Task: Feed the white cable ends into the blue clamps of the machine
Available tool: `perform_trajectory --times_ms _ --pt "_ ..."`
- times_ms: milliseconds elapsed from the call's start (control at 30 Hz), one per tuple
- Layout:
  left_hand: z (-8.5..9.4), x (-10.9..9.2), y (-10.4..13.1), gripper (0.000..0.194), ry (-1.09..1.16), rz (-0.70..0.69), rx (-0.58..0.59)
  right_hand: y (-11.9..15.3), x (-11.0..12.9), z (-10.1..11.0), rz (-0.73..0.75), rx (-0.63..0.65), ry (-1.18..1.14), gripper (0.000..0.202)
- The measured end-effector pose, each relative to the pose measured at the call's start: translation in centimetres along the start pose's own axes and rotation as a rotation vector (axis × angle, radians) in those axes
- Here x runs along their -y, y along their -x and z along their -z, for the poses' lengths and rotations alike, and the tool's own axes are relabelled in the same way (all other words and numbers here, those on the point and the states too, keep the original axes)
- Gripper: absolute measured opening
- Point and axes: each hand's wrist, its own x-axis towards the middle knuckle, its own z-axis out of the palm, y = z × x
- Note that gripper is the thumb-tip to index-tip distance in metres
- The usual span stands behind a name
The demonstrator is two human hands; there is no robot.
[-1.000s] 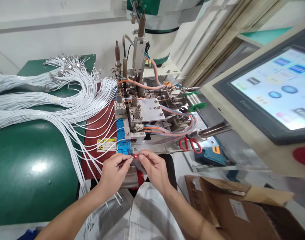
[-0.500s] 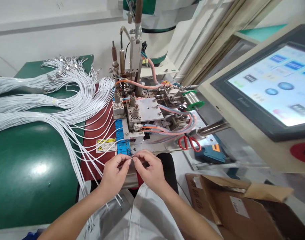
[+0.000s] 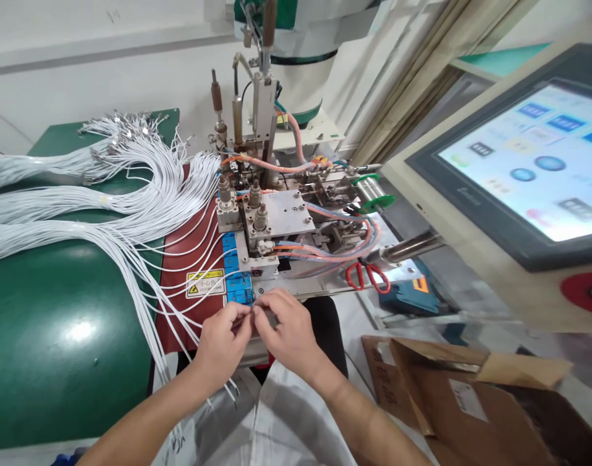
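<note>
My left hand (image 3: 224, 340) and my right hand (image 3: 286, 330) meet fingertip to fingertip at the front end of a row of blue fixtures (image 3: 238, 283). Both are pinched closed; whatever lies between the fingertips is too small to make out. Long white cables (image 3: 125, 259) run from the left towards the fixtures, and several loose ends hang down beside my left wrist. Behind my hands stands a machine with a metal plate (image 3: 288, 212), cylinders and orange and blue tubes. A red mat (image 3: 179, 252) with a yellow warning label (image 3: 206, 283) lies under the cables.
A green table (image 3: 63, 349) carries the cable bundles at left. Red-handled scissors (image 3: 367, 277) and a green-rimmed wire spool (image 3: 373, 193) are on the machine's right side. A touch screen (image 3: 533, 162) juts in at right, above an open cardboard box (image 3: 494, 414).
The fingertips of both hands have shifted slightly, with the right fingers curled closer over the left. The whole view has moved a little.
</note>
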Motion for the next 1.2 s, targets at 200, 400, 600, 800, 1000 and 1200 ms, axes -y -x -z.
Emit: perform_trajectory --times_ms 200,400,600,800,1000,1200 --pt "-0.7 0.0 0.3 0.014 0.276 0.137 -0.053 0.6 0.7 -1.4 -0.147 -0.175 -0.208 0.016" --pt "-0.5 0.2 0.2 0.014 0.395 0.179 -0.029 1.4 -0.2 -1.4 -0.103 -0.129 -0.190 0.014" --pt "-0.4 0.0 -0.1 0.017 0.452 0.229 0.005 1.0 -0.2 -0.9 -0.251 -0.107 -0.352 0.008" --pt "-0.3 0.4 0.0 0.032 0.403 0.157 0.051 0.4 0.2 -1.4 -0.337 -0.108 -0.446 0.013" --pt "-0.6 0.3 -0.1 0.029 0.501 0.192 0.046 1.0 -0.7 -1.6 -0.063 -0.205 -0.016 0.009" --pt "0.6 0.2 -1.1 0.031 0.368 0.226 0.118 0.5 -1.6 -1.0 0.054 -0.156 0.122 0.008"
